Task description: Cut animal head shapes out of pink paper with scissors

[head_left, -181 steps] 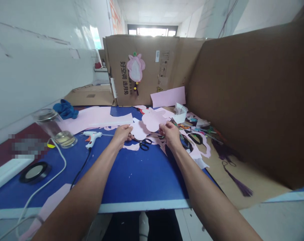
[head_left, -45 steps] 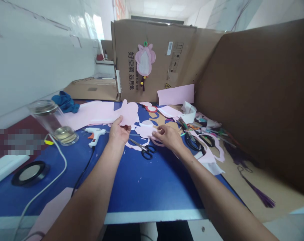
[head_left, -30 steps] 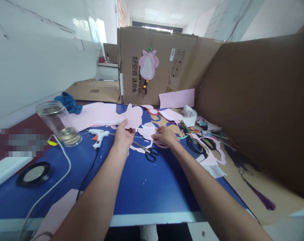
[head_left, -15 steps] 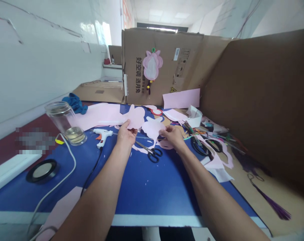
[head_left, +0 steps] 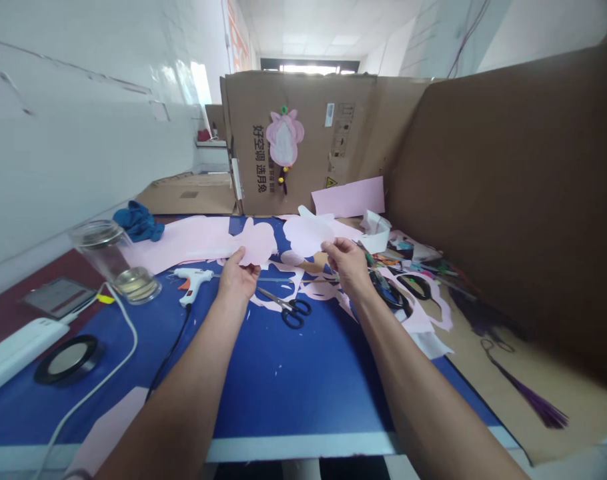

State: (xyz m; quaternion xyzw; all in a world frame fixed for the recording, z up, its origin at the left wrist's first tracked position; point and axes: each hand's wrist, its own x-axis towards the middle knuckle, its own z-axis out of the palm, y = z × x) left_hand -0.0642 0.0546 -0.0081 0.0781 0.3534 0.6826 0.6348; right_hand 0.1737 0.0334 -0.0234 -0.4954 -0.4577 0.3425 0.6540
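Observation:
My left hand (head_left: 237, 279) pinches the lower edge of a pink paper cut-out (head_left: 256, 241) and holds it just above the blue table (head_left: 293, 373). My right hand (head_left: 350, 264) pinches a second, paler pink cut-out (head_left: 307, 232) and holds it raised beside the first. The two shapes sit side by side with a small gap between them. Black-handled scissors (head_left: 286, 308) lie on the table just below and between my hands, among pink paper offcuts.
A white glue gun (head_left: 192, 280) with its black cord lies left of my hands, by a glass jar (head_left: 114, 260). A tape roll (head_left: 67, 359) and white power strip (head_left: 13, 350) sit far left. Cardboard walls (head_left: 508, 187) close the back and right; scraps and more scissors (head_left: 408, 287) clutter the right.
My right hand has picked the paler cut-out up off the table and raised it next to the one in my left hand. The left hand has kept its hold.

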